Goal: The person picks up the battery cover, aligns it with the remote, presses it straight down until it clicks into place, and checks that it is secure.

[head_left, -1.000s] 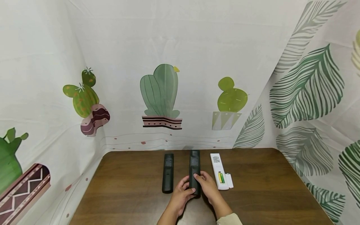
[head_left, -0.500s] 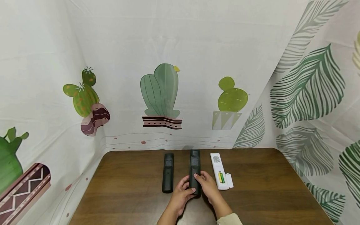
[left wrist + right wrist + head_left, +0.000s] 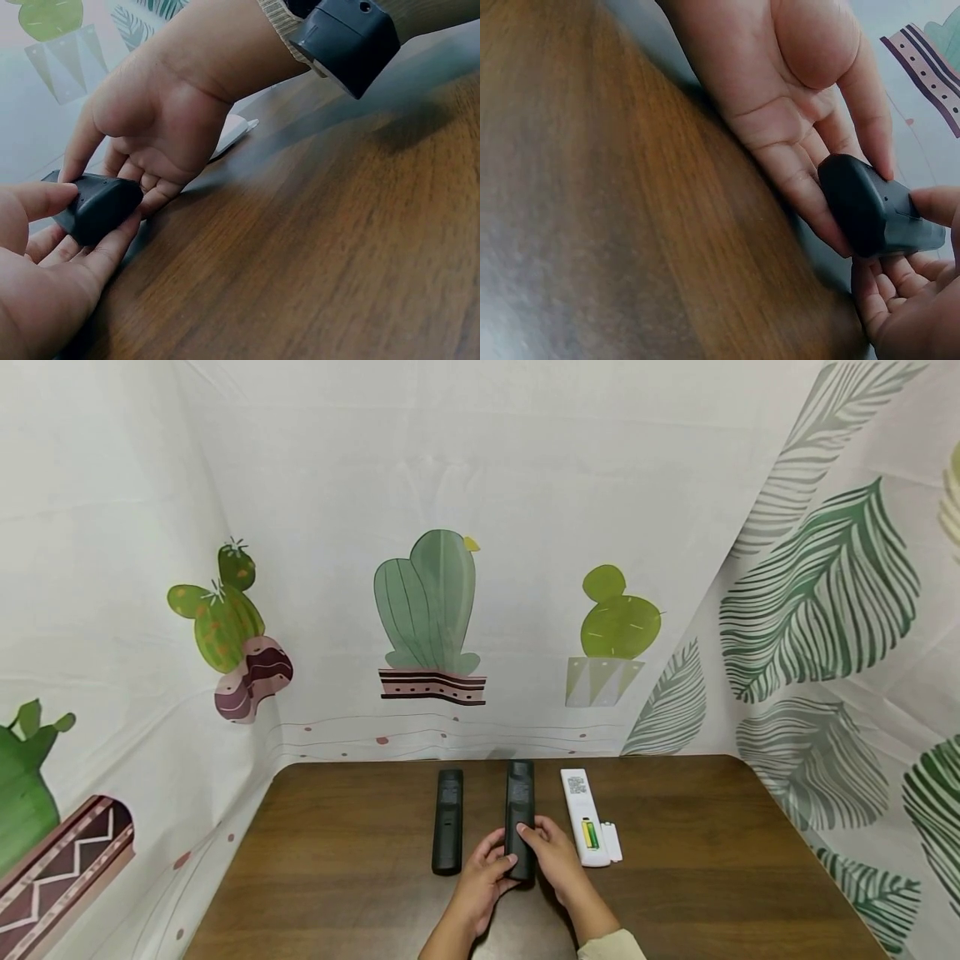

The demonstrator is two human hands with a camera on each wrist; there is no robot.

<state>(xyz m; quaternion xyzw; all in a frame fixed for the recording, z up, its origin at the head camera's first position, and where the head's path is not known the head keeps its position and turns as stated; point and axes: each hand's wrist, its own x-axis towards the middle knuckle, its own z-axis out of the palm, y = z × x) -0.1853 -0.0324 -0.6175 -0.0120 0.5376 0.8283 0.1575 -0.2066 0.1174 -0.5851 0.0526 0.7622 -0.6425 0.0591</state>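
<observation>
A black remote control (image 3: pixel 519 793) lies back side up between both hands, its near end tipped up off the table in the wrist views. My left hand (image 3: pixel 480 881) grips the near end from the left, thumb on top and fingers beneath. From the right, my right hand (image 3: pixel 558 860) holds the same remote with its thumb on the back cover. In the left wrist view the remote's end (image 3: pixel 101 206) shows between the two hands. The right wrist view shows the near end of the remote (image 3: pixel 859 206) with fingers around it.
A second black remote control (image 3: pixel 447 822) lies to the left. On the right is a white remote control (image 3: pixel 577 793) with an open compartment showing a green-and-yellow battery (image 3: pixel 590 834); its white battery cover (image 3: pixel 611 842) lies beside it. The brown wooden table (image 3: pixel 337 860) meets a printed cloth behind.
My left thumb has shifted slightly up along the black remote. The right hand and the other remotes look unchanged.
</observation>
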